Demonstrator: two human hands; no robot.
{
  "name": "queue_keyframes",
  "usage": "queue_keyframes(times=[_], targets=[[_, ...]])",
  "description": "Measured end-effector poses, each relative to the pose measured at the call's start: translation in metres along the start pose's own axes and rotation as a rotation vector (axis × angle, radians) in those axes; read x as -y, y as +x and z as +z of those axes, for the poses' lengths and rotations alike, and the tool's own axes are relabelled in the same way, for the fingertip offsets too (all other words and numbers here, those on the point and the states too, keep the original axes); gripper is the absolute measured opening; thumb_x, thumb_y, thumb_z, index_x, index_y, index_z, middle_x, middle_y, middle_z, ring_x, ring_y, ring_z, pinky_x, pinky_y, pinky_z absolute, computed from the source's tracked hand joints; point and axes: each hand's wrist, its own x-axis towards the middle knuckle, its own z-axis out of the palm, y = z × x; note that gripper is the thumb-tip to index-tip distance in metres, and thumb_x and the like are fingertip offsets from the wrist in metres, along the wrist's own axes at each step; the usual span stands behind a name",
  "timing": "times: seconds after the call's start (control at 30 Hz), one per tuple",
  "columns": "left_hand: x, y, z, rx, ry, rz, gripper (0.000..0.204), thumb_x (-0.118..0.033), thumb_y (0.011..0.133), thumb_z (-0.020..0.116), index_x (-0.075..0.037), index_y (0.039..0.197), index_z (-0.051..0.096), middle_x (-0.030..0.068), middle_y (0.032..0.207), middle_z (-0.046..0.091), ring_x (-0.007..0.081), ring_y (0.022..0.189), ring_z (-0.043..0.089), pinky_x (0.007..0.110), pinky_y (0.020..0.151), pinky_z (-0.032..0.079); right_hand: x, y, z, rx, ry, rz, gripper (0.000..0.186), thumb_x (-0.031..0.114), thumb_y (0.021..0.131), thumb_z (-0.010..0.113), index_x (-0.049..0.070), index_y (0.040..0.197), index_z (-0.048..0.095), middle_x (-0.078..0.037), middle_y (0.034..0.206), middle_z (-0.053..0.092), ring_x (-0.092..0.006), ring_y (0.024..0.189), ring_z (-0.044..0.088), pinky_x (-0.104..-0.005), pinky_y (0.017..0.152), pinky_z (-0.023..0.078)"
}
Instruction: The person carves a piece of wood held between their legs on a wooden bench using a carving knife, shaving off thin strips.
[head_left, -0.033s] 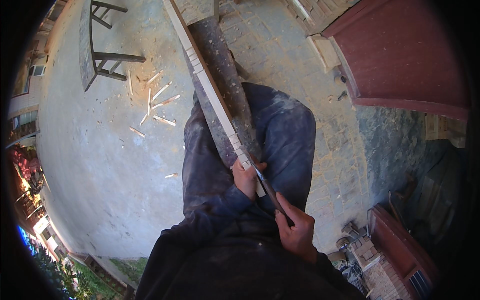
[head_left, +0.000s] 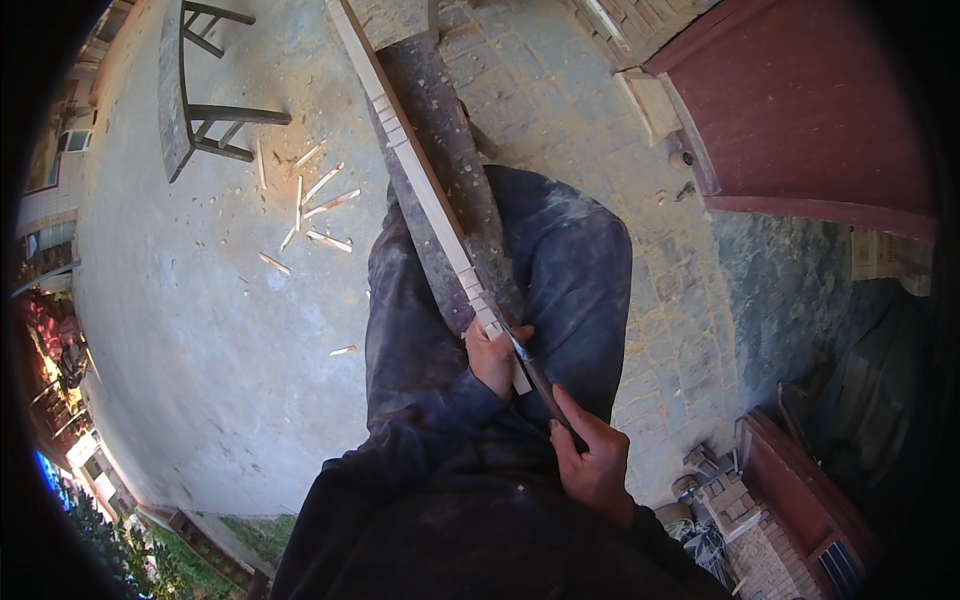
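Observation:
A long pale wooden bar [head_left: 428, 190] with several notches or cross cuts runs from the top of the view down to my lap. It lies along a dark, worn bench [head_left: 425, 80] that I straddle. My left hand [head_left: 490, 362] is closed around the bar near its close end, which sticks out below the fingers. My right hand [head_left: 592, 460] grips the dark handle of what looks like a chisel [head_left: 543, 388], index finger stretched along it. Its narrow metal end reaches up to the bar beside my left hand; the exact tip is hard to make out.
Wood offcuts [head_left: 322, 182] and shavings lie on the concrete floor to the left. Another bench [head_left: 175, 100] lies beyond them on its side. A large dark red panel [head_left: 810, 100] is at the upper right; a red box [head_left: 800, 490] and stacked bricks [head_left: 735, 505] are lower right.

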Motion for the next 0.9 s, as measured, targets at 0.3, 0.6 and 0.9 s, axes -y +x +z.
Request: queue_keyframes(times=[0.3,0.6,0.9], targets=[[-0.001,-0.002,0.003,-0.001,-0.002,0.031,0.027,0.003,0.077,0.071,-0.012,0.077,0.048,-0.0012,0.067,0.048,0.0119,0.058,0.048,0.029,0.055,0.039,0.0,0.002,0.004,-0.01,0.001,-0.01,0.051,-0.005,0.091,0.073,0.001,0.141,0.066,-0.022,0.085,0.069,-0.0315,0.07,0.072,-0.0373,0.064,0.054],[0.006,-0.001,0.0,0.008,0.016,0.061,0.026,0.003,0.077,0.069,-0.011,0.078,0.048,-0.001,0.068,0.048,0.0122,0.059,0.048,0.029,0.055,0.038,0.005,0.006,0.007,-0.026,0.008,-0.014,0.05,-0.005,0.091,0.073,0.001,0.14,0.067,-0.024,0.088,0.071,-0.0335,0.074,0.073,-0.0388,0.065,0.055],[0.012,0.002,-0.003,0.006,-0.085,0.056,0.018,0.004,0.077,0.073,-0.007,0.082,0.06,-0.0009,0.075,0.061,0.0102,0.065,0.056,0.026,0.06,0.043,0.008,0.016,0.007,-0.007,0.006,0.033,0.045,-0.003,0.094,0.071,0.0,0.139,0.067,-0.026,0.105,0.075,-0.0359,0.093,0.078,-0.0368,0.077,0.059]])
